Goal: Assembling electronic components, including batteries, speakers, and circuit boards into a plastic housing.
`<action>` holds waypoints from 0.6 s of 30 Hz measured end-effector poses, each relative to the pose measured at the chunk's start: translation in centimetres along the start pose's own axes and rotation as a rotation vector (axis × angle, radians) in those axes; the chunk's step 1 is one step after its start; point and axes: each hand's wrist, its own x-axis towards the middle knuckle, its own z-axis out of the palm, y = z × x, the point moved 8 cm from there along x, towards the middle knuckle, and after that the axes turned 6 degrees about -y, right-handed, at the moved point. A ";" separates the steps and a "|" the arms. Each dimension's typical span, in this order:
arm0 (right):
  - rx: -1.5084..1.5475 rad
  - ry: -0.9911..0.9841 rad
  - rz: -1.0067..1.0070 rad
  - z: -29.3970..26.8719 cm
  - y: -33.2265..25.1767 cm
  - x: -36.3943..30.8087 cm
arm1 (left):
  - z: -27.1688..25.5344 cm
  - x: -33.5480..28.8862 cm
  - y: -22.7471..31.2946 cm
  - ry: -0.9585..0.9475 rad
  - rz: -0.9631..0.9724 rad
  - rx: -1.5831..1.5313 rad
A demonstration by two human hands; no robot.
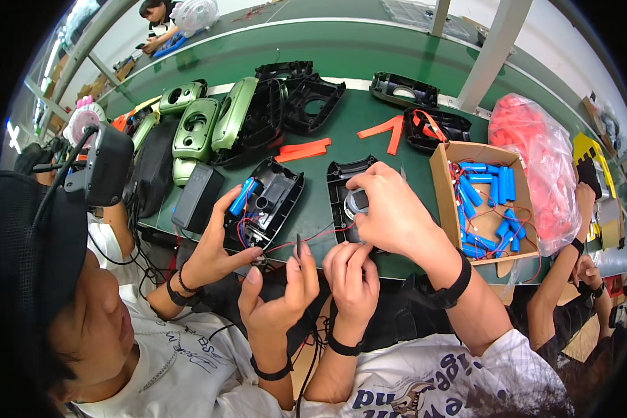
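Note:
A black plastic shell point(339, 177) lies on the green table before me. My right hand point(397, 209) reaches over it, thumb and fingers closed around a round grey part point(356, 201) seated in the shell. At the shell's near edge my left hand point(353, 282) has its fingers curled together; what they hold, if anything, is hidden. Thin red and black wires point(327, 233) run from there to a second black shell point(285, 187) with a blue battery cell point(243, 197). A co-worker's hand steadies that second shell, and their other hand holds a thin dark tool point(299, 246).
To the right stand a cardboard box point(447, 198) of blue wired battery cells and a clear bag point(536, 167) of red pieces. Green housings point(196, 129), black shells point(313, 101) and orange straps point(304, 150) lie farther off. Co-workers sit close on both sides.

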 end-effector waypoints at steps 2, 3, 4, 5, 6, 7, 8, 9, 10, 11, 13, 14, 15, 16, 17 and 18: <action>-0.007 0.013 0.007 -0.1 0.0 0.0 | 0.1 0.0 0.0 -0.007 -0.006 -0.011; -0.007 0.009 0.004 0.1 -0.2 0.0 | 0.0 0.0 -0.1 -0.004 -0.009 -0.008; 0.012 0.006 0.024 0.2 -0.3 0.1 | -0.1 -0.1 -0.3 -0.002 -0.008 -0.002; 0.025 0.005 0.051 0.3 -0.2 0.0 | -0.1 -0.2 -0.2 -0.001 -0.008 -0.003; 0.019 0.002 0.052 0.3 -0.2 -0.1 | 0.0 -0.2 -0.2 0.002 0.001 -0.003; 0.026 0.022 0.045 0.2 -0.2 -0.1 | 0.1 -0.1 -0.2 0.004 -0.004 -0.005; 0.033 0.039 0.037 0.1 -0.2 -0.2 | 0.1 0.0 0.0 0.006 -0.006 -0.019; 0.029 0.032 0.036 0.1 -0.2 -0.2 | 0.1 0.0 0.1 0.008 -0.008 -0.032; 0.037 0.019 0.023 0.0 -0.3 -0.1 | 0.2 -0.1 0.0 0.002 -0.003 -0.020; 0.044 0.004 0.014 -0.1 -0.2 -0.2 | 0.2 -0.1 -0.1 0.003 -0.013 -0.024; 0.043 0.029 -0.027 -0.2 0.2 -0.1 | 0.2 0.1 0.0 -0.006 0.000 -0.023; 0.052 0.059 -0.075 -0.2 0.0 -0.1 | 0.2 0.2 0.1 -0.014 0.003 -0.020; 0.051 0.049 -0.074 0.0 0.1 -0.1 | 0.2 0.2 0.1 -0.015 -0.008 -0.018; 0.070 0.049 -0.058 0.0 0.2 -0.2 | 0.3 0.2 0.2 -0.012 -0.010 -0.021; 0.090 0.054 -0.048 -0.1 0.2 -0.1 | 0.2 0.3 0.2 -0.005 -0.007 -0.022; 0.094 0.060 -0.068 -0.1 0.0 -0.1 | 0.3 0.0 0.0 -0.001 -0.005 -0.010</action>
